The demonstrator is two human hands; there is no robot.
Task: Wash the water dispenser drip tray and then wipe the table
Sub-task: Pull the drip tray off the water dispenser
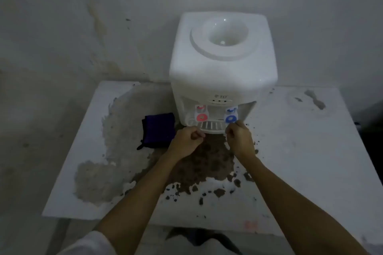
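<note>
A: Dim room, stained grey wall [83,37] behind; white table [300,161] pushed up against it, paint peeled off in big grey and brown patches

B: And on it?

A: White water dispenser [222,64] at the back edge, against the wall, bottle well on top open and bare. Red tap [201,117] on the dispenser's left, blue tap [231,119] on its right

B: Drip tray?

A: Seated at the foot of the dispenser, under the two taps; slotted white drip tray [211,126], front lip sticking out over the table

B: Hands?

A: Both up at the dispenser's base. Left hand [186,141] at the tray's left end, fingers curled in, fingertips at the tray's corner. Right hand [239,138] at the tray's right end, just below the blue tap, fingers curled likewise. Looks like a grip on each end of the lip, though too dark and blurred to tell how firm

B: Anything else near the dispenser?

A: Dark blue cloth [158,129], folded, flat on the table just left of the dispenser's base, close beside the left hand and not touching it. Brown flaked patch [207,163] spreading from the front of the dispenser toward the near edge, under both forearms. Faint ring mark [306,101] well off to the dispenser's right
</note>
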